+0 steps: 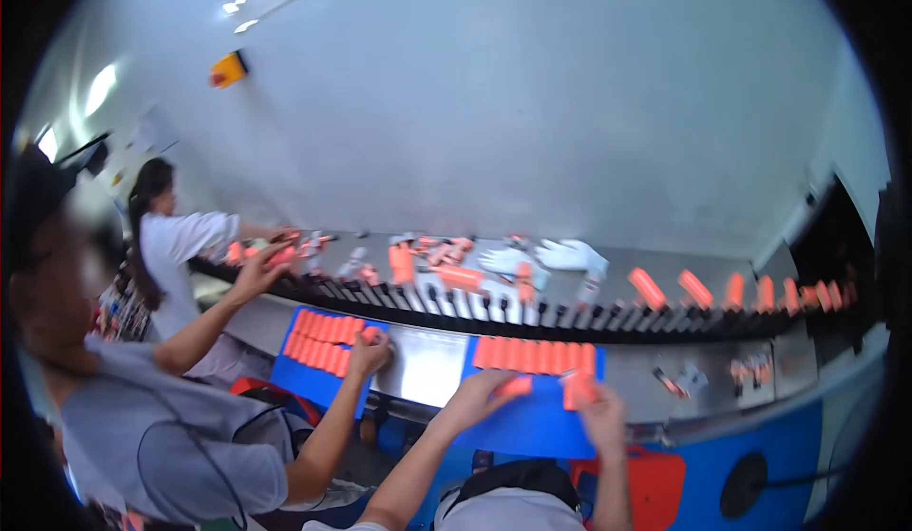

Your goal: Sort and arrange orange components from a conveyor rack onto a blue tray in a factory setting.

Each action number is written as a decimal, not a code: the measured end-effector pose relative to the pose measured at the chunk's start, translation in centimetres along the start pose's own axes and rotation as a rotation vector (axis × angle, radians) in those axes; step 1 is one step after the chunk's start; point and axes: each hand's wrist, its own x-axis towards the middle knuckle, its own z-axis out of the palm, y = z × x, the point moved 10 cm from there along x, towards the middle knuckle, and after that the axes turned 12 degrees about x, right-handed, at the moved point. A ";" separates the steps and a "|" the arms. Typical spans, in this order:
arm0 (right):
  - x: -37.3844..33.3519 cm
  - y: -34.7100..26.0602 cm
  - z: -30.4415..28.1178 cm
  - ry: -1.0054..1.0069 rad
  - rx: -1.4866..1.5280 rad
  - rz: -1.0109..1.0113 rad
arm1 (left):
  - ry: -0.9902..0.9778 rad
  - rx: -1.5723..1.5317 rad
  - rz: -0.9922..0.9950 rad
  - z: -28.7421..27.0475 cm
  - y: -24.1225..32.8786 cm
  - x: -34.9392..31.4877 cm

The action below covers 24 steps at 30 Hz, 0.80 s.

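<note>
Hands work over a blue tray (532, 426): left hand (484, 388) pinches an orange tube (516, 386), right hand (600, 415) clamps another orange piece (576, 390), beside the tray's neat tube row (532, 354).

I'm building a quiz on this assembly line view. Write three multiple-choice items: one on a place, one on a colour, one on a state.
1. The row of orange pieces nearest the person's hands lies on:
A. a blue tray
B. the floor
C. a chair

2. The gloves beyond the conveyor are:
A. black
B. white
C. green

3. The person's right hand is:
A. in a pocket
B. on a wall
C. on orange pieces

Answers: 1 A, the row rests on the blue tray. 2 B, they are white. 3 C, its fingers close over orange pieces; the left hand touches one too.
</note>
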 end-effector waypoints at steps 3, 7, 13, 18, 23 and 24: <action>-3.8 2.6 4.2 -0.120 -0.400 -0.217 | -0.030 0.115 0.121 7.8 -2.7 -3.1; -3.2 5.1 3.4 -0.161 -0.533 -0.343 | 0.136 0.304 0.104 11.5 -3.9 -2.0; -4.4 7.2 2.0 -0.269 -0.636 -0.352 | 0.170 -0.110 -0.266 15.3 -4.5 -2.6; -0.5 5.0 2.6 -0.156 -0.902 -0.450 | 0.139 -0.083 -0.077 15.9 -1.7 2.8; 1.1 4.7 1.8 -0.093 -0.967 -0.470 | 0.147 -0.023 -0.011 15.8 0.7 4.4; 1.3 4.7 1.6 -0.098 -0.958 -0.465 | 0.167 -0.007 -0.012 15.8 0.8 4.3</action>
